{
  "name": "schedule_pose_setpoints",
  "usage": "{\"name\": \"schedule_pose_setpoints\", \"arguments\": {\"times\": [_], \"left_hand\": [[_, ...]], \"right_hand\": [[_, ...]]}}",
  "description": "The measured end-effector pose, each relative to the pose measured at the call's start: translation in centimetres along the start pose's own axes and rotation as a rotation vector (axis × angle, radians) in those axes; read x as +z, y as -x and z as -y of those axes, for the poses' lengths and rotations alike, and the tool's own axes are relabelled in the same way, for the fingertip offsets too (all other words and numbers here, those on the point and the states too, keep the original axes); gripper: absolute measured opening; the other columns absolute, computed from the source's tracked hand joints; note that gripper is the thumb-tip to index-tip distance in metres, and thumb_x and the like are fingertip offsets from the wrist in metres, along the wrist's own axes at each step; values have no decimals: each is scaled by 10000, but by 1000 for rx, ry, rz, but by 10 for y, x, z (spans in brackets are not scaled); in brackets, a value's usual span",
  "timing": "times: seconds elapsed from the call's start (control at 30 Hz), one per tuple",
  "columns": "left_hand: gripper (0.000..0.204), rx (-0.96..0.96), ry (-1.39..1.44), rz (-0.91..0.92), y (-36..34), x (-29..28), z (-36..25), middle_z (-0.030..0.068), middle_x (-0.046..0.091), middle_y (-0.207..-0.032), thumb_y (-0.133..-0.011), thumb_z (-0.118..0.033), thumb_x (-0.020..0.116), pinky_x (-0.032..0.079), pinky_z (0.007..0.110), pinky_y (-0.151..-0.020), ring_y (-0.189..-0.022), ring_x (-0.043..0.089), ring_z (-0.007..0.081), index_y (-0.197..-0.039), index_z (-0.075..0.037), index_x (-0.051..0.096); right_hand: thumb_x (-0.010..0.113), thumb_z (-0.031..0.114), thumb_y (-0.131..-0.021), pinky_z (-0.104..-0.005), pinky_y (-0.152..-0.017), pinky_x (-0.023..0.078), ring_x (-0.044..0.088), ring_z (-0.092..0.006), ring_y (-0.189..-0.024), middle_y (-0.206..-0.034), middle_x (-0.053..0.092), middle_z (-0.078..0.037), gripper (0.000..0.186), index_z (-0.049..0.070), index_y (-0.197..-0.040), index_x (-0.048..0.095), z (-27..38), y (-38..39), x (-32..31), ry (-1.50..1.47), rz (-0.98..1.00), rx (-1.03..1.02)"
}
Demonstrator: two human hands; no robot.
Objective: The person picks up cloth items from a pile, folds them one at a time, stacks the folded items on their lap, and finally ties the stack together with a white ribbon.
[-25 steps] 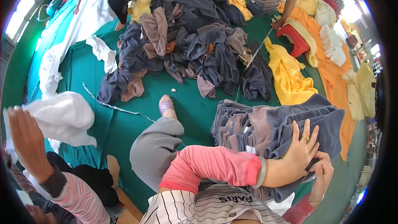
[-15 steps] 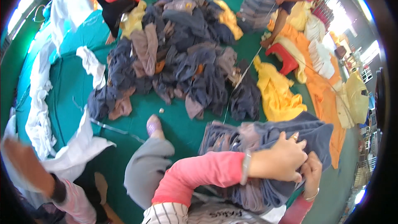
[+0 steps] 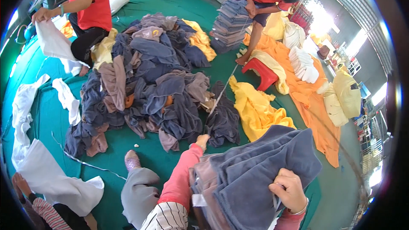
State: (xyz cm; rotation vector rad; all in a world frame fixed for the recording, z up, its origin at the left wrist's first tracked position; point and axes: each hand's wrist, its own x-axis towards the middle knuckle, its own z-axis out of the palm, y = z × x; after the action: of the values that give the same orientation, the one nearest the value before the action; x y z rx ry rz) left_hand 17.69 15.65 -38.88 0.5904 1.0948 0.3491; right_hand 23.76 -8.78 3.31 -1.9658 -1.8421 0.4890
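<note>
My right hand [image 3: 290, 190] grips the near right edge of a thick stack of folded dark grey towels [image 3: 260, 162], its thumb on top. Mauve-brown towels [image 3: 204, 173] show on the stack's left side, with a small white label below. My left hand [image 3: 202, 142] reaches forward past the stack, at the near end of a long white strip [image 3: 221, 93]; its fingers look closed there. Just beyond that hand lies a crumpled dark towel [image 3: 222, 119], beside a big heap of loose grey and brown towels [image 3: 157, 68].
Yellow cloth [image 3: 260, 110], a red stool [image 3: 259, 74] and orange cloth [image 3: 313, 119] lie to the right. One co-worker [image 3: 260, 0] holds a folded grey stack [image 3: 232, 25]. Another [image 3: 89, 4] handles white cloth [image 3: 55, 40]. Someone's hands at lower left are beside white cloth [image 3: 55, 179].
My left hand has left the stack and stretched forward to the white strip. My right hand still holds the stack, which now stands more upright. The view has shifted right.
</note>
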Motion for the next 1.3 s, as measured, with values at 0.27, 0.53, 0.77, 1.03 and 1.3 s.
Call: {"name": "schedule_pose_setpoints", "arguments": {"times": [0.27, 0.53, 0.77, 1.03, 1.3], "left_hand": [[445, -161, -169, -163, -27, -25, 39, 178, 483, -1144, -756, -190, 611, 441, 515, -812, -1015, 480, 353, -1151, -31, 482], [248, -109, -224, -12, -79, -26, 57, 57, 648, -794, -775, -239, 634, 420, 447, -816, -965, 567, 272, -918, -37, 636], [209, 160, 237, 411, -31, 35, 19, 146, 645, -819, -816, -166, 608, 533, 374, -689, -764, 646, 261, -951, -13, 564], [305, 399, -343, 380, 54, 90, -115, 21, 565, -622, -895, -366, 492, 377, 271, -521, -548, 531, 141, -748, -103, 541], [215, 427, -399, 442, 38, 43, -109, 23, 491, -582, -871, -258, 500, 348, 287, -404, -416, 415, 148, -826, -55, 553]], "right_hand": [[697, 173, -682, -307, -503, 300, 427, -206, -500, -565, 436, -49, 234, 50, -562, 538, -10, -3, -5, -32, 30, -26], [709, 187, -693, -303, -510, 306, 432, -201, -504, -569, 445, -34, 237, 60, -580, 544, -13, -10, -3, -8, -72, -73], [705, 172, -710, -295, -515, 319, 453, -200, -505, -578, 472, -36, 237, 57, -583, 541, -19, 3, -1, -52, -117, -59], [691, 225, -745, -303, -525, 357, 497, -211, -531, -589, 456, -30, 238, 81, -610, 557, -17, 6, 13, -70, -245, -170], [667, 261, -778, -304, -536, 386, 515, -220, -549, -619, 491, -34, 252, 84, -620, 585, -18, 15, 25, -124, -306, -260]]}}
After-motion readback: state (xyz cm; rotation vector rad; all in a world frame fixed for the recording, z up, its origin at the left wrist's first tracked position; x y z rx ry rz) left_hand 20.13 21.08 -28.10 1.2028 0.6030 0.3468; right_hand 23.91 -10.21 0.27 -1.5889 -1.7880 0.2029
